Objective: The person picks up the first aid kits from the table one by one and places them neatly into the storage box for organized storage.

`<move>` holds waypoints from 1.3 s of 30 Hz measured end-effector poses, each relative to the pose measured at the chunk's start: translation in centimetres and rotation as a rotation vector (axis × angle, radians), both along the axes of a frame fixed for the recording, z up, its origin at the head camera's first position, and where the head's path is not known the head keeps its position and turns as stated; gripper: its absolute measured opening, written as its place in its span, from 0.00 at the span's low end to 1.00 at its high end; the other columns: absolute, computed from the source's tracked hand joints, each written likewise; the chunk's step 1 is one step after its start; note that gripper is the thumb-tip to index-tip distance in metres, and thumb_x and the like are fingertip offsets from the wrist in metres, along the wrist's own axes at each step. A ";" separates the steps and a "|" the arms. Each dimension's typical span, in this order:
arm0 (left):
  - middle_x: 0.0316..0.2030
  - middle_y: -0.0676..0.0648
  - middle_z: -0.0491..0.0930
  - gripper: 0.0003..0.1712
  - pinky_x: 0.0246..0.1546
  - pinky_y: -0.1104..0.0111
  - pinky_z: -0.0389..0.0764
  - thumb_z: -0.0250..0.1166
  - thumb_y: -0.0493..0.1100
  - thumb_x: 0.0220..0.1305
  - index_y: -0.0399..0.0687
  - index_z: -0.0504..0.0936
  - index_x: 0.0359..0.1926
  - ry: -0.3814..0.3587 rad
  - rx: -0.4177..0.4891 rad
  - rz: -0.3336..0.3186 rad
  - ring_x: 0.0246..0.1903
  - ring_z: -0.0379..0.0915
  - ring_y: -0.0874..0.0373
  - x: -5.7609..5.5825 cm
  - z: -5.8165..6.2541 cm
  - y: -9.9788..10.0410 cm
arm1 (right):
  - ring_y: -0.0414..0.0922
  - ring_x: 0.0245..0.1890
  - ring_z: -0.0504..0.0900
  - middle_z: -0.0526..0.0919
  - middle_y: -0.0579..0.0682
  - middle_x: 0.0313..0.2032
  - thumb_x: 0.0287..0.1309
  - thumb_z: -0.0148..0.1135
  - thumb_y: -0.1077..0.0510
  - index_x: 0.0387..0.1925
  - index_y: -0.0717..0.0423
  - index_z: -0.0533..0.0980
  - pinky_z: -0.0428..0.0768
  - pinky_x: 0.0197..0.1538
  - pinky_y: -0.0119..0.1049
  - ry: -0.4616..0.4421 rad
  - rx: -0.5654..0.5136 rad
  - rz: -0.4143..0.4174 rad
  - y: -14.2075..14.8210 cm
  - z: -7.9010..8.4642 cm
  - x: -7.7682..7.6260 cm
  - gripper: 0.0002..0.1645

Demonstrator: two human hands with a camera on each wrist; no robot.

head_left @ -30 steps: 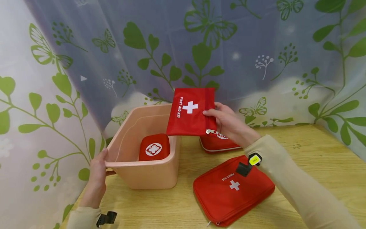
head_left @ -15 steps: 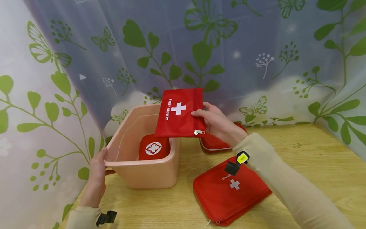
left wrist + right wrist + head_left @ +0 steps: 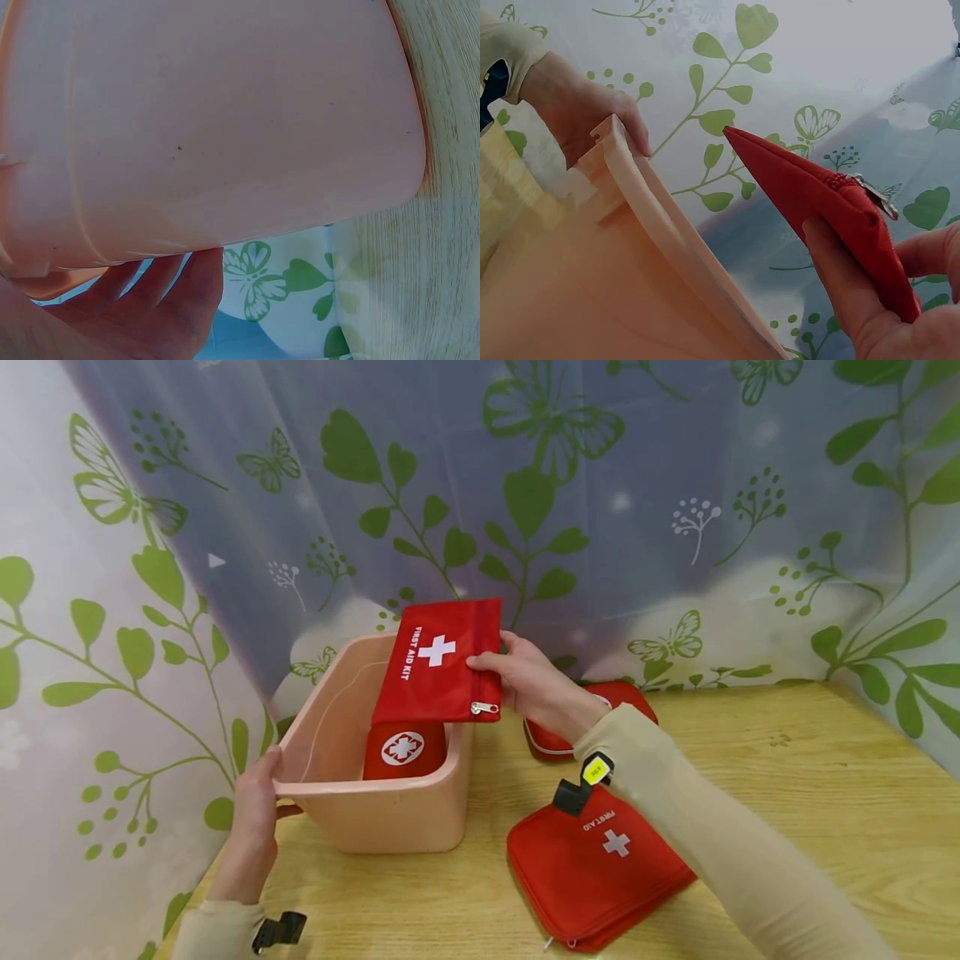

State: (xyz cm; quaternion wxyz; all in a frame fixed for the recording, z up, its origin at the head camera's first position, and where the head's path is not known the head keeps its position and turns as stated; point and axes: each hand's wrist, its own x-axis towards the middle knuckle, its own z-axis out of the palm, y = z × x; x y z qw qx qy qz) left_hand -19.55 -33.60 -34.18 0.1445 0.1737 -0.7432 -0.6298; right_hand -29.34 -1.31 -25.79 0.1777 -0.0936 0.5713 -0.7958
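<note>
Red flat fabric zip pouch lettered FIRST AID KIT (image 3: 431,668) is pinched at its zipped edge between thumb and fingers of the right hand (image 3: 542,687), tilted above the mouth of a peach-pink plastic bin (image 3: 397,818). The left hand (image 3: 253,818) grips the bin's rim. Inside sits a red rounded case with a white cross emblem (image 3: 405,752). Beside the bin, two red zippered cases (image 3: 592,868) lie on the wood-grain table (image 3: 810,793).

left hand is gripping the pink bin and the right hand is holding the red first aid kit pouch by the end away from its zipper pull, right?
Not quite: the right hand holds the red first aid kit pouch by the end with the zipper pull, as the head view shows. The left hand is indeed gripping the pink bin.
</note>
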 end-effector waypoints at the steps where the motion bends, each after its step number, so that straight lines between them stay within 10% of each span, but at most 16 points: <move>1: 0.30 0.62 0.78 0.35 0.26 0.66 0.79 0.43 0.59 0.75 0.34 0.67 0.66 0.001 0.003 0.002 0.28 0.77 0.68 0.0 0.0 0.0 | 0.55 0.54 0.78 0.72 0.59 0.59 0.66 0.56 0.64 0.70 0.56 0.53 0.80 0.51 0.47 -0.004 -0.005 0.005 -0.2 -0.1 0.0 0.36; 21: 0.32 0.60 0.78 0.36 0.26 0.66 0.79 0.43 0.59 0.74 0.32 0.65 0.66 0.008 0.008 -0.013 0.30 0.77 0.68 -0.2 0.3 -0.5 | 0.56 0.55 0.78 0.73 0.60 0.59 0.67 0.53 0.68 0.68 0.55 0.56 0.78 0.53 0.50 0.029 -0.035 0.111 -4.0 -0.4 0.0 0.31; 39: 0.34 0.58 0.78 0.35 0.26 0.67 0.80 0.43 0.58 0.74 0.32 0.67 0.65 0.013 0.014 -0.003 0.30 0.77 0.68 -0.1 0.1 0.0 | 0.56 0.49 0.81 0.75 0.61 0.55 0.64 0.56 0.68 0.66 0.61 0.55 0.83 0.45 0.46 0.325 0.387 0.147 -8.1 -1.5 -0.4 0.32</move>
